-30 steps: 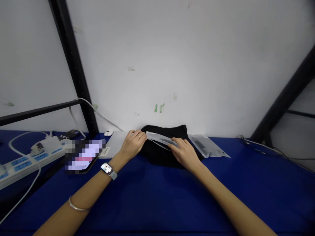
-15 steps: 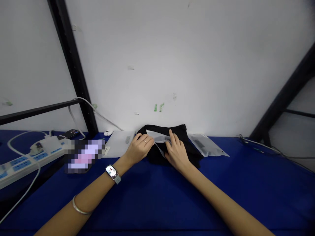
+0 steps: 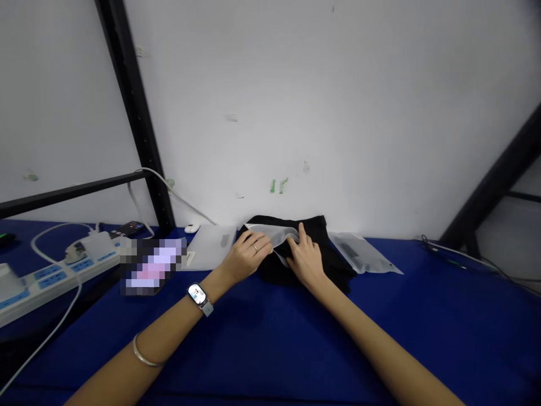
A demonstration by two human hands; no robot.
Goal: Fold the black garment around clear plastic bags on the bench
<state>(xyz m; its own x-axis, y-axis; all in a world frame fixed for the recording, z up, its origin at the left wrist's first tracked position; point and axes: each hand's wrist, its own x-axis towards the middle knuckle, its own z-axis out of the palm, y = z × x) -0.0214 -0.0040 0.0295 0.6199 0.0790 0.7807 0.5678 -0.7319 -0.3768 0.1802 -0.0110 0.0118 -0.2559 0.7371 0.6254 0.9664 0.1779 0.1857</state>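
A folded black garment (image 3: 333,265) lies on the blue-covered table, with a frosted plastic bag (image 3: 274,235) across its far left part. My left hand (image 3: 249,255) grips the bag's left side and presses on the garment. My right hand (image 3: 305,261) pinches the bag's right edge with its fingertips, close to my left hand. Part of the bag's lower edge is hidden behind my fingers. A smartwatch (image 3: 197,296) and a thin bangle (image 3: 146,354) circle my left arm.
A second frosted bag (image 3: 361,254) lies to the right, and a flat white packet (image 3: 211,247) to the left. Farther left are a pixelated object (image 3: 152,266), a white mouse (image 3: 192,228) and a power strip (image 3: 54,280) with cables. Black frame posts stand against the wall.
My hands have drawn closer together over the black garment. The bag has bunched between them, its right end pulled leftward. The view has shifted slightly.
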